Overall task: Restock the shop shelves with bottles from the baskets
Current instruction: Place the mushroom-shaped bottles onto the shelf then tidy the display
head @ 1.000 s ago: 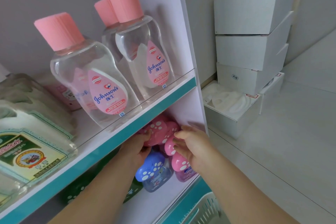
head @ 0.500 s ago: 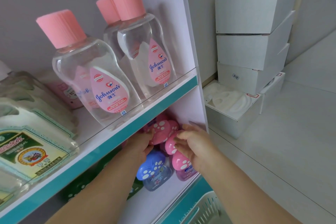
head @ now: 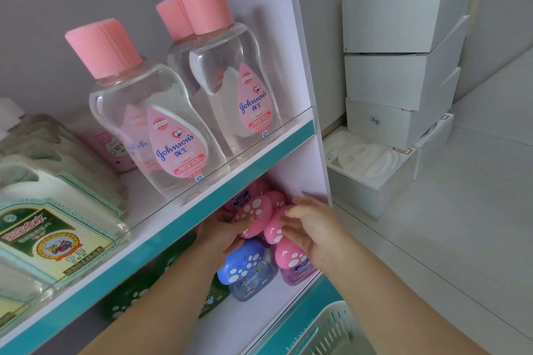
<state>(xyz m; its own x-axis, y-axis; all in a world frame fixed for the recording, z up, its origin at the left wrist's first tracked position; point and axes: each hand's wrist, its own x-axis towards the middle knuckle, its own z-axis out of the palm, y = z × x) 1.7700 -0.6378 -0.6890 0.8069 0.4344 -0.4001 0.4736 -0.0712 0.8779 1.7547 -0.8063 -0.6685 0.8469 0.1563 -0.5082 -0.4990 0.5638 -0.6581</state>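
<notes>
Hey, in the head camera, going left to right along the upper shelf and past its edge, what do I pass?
Green-labelled clear bottle → nearer Johnson's baby oil bottle → right-hand Johnson's baby oil bottle → shelf unit's white side panel → stacked white boxes.

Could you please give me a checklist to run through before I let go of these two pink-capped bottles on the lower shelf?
1. Left hand grips the left pink-capped bottle: ok.
2. Right hand grips the right pink-capped bottle: ok.
3. Both held bottles seated on the lower shelf: cannot tell, their bases are hidden.
4. Blue-capped bottle in front stands upright: ok.
5. Basket holds more bottles: cannot tell, only part of its wall shows.
</notes>
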